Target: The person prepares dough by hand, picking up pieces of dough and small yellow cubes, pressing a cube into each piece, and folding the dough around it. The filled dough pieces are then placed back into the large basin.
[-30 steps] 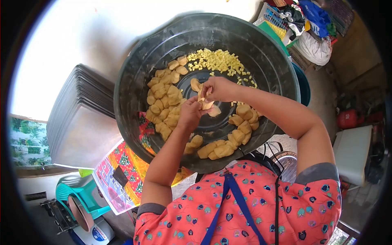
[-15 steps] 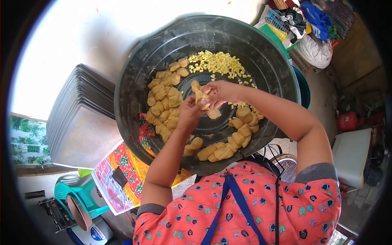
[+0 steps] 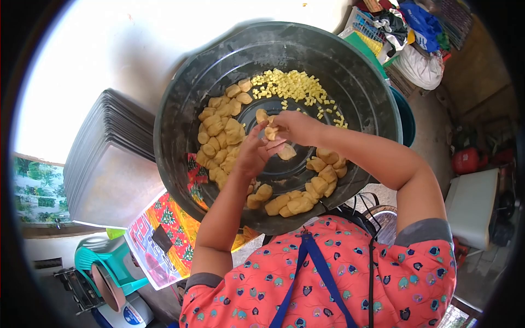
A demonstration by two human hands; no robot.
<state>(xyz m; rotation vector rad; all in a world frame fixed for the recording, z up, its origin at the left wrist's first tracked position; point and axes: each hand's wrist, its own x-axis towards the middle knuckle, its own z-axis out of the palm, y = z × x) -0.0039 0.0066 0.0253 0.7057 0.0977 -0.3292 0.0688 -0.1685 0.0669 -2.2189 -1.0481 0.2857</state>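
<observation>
Over the middle of a big round black basin (image 3: 358,71), a small piece of yellow-tan dough (image 3: 270,133) is held between my two hands. My left hand (image 3: 255,154) supports it from below and the left, its fingers around the lower side. From the right, my right hand (image 3: 299,129) pinches the same piece at its top, with part of it hidden by the fingers. Just beyond them lies another dough lump (image 3: 262,115), and a flattened dough piece (image 3: 286,152) rests on the basin floor below my hands.
Many dough lumps (image 3: 219,131) line the basin's left side, and more dough pieces (image 3: 298,203) lie near me. Small pale yellow cubes (image 3: 290,85) are heaped at the far side. Stacked metal trays (image 3: 112,158) stand at left, near a teal plastic chair (image 3: 109,257).
My right hand has shifted slightly down over the dough piece. My left hand's fingers have opened out a little and its thumb has moved lower.
</observation>
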